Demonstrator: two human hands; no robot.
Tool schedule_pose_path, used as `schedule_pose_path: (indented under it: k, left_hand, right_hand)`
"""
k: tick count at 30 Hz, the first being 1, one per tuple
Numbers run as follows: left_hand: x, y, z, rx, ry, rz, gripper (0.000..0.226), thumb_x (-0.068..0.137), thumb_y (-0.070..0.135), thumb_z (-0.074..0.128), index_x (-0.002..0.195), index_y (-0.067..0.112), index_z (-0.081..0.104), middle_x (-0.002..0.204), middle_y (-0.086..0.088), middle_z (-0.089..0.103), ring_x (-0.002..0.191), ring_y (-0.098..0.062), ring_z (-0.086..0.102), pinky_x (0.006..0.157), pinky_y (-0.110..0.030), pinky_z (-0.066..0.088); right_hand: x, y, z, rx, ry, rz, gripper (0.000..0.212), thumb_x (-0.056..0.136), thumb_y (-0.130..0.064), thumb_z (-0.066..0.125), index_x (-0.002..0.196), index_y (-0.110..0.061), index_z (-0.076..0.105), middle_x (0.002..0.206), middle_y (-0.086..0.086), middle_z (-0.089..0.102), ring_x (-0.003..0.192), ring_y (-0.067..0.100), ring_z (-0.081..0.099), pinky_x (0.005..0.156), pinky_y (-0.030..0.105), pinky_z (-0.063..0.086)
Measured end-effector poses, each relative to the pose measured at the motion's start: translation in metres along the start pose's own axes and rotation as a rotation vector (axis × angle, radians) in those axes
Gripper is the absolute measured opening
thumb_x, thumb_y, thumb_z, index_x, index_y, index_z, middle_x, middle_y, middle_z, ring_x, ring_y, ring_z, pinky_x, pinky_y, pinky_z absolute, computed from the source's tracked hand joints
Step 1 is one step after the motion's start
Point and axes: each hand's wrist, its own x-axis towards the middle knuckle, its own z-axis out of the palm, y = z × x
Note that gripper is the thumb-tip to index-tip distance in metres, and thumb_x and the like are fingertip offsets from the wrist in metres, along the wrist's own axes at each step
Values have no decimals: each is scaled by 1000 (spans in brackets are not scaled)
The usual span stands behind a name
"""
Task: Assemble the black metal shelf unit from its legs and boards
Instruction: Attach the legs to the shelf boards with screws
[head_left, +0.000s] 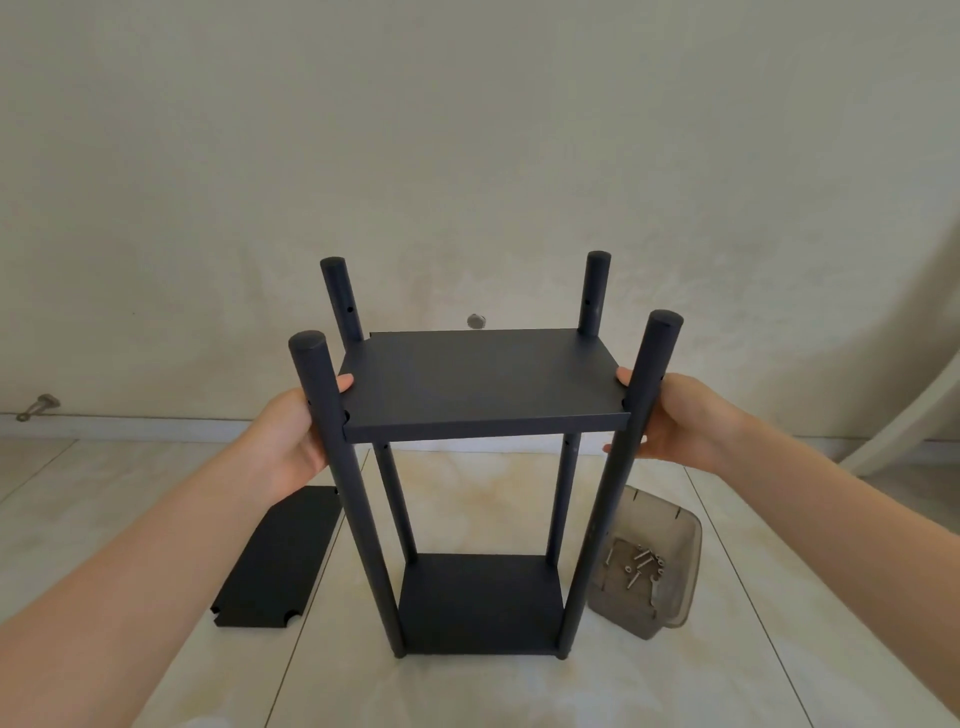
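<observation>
Left hand (296, 431) and right hand (685, 421) each grip 1 end of the upper board (478, 384), thumbs on top, level among 4 upright legs (361, 519) above the lower board (480, 603) on the tiled floor (519, 691); 1 loose board (280, 561) lies left, and a tray (678, 587) of screws (641, 564) right.

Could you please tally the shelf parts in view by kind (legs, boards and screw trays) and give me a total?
Legs: 4
Boards: 3 (upper board held by the left hand and right hand, bottom board, loose board)
Screw tray: 1
Total: 8
</observation>
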Motion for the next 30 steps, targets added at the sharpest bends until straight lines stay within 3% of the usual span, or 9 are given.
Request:
schedule_pose_path:
  k: [3,7,12,18,22,25,28,30]
  left_hand:
    - [2,-5,-1,1,-18,-33,28,99,20,60,123,6,56,93,-5,64,79,-21,62,49,-23,57]
    - [5,-13,-3,42,-42,-46,44,100,20,58,140,3,51,123,-12,63,94,-24,63,78,-35,51]
    - [8,-22,-7,68,-59,-40,43,100,21,58,139,5,53,112,-8,64,89,-22,64,73,-33,51]
    - [17,-34,-15,75,-21,-9,42,99,23,61,137,7,54,129,-12,65,99,-24,67,76,-37,54]
    - [19,-40,-15,71,-34,-29,44,100,23,58,141,7,51,134,-12,61,111,-26,64,89,-40,54]
    - [25,-49,-11,109,7,-42,46,103,23,52,144,2,45,134,-15,56,122,-28,56,108,-44,43]
    - [33,-56,-7,121,45,-44,49,105,25,48,146,-2,40,134,-19,50,124,-30,51,115,-43,36]
    - [37,-61,-12,142,52,-70,48,105,25,50,145,0,42,142,-20,51,130,-33,52,112,-45,41]
  right_hand:
    - [0,8,0,-35,-10,6,20,100,-21,51,87,-15,66,87,8,64,91,30,57,80,51,54]
    - [2,17,0,-44,-31,28,20,102,-22,48,92,-15,64,96,9,61,94,29,54,76,45,53]
    - [7,26,-2,-9,-45,50,18,102,-25,49,96,-15,63,98,9,61,95,26,56,76,44,52]
    - [13,39,-3,12,-81,32,18,101,-28,51,99,-16,64,91,7,65,87,24,62,84,48,53]
    - [16,44,-4,31,-95,3,16,100,-26,53,99,-14,64,93,9,65,90,28,62,84,50,56]
    - [19,48,-6,13,-89,3,16,100,-25,54,97,-13,65,90,9,67,90,29,62,78,48,59]
    - [22,54,-8,-21,-86,26,15,99,-25,56,97,-13,65,89,9,66,91,29,61,89,54,55]
    - [25,60,-9,-38,-82,37,14,98,-25,57,98,-13,65,92,10,64,92,29,59,94,56,51]
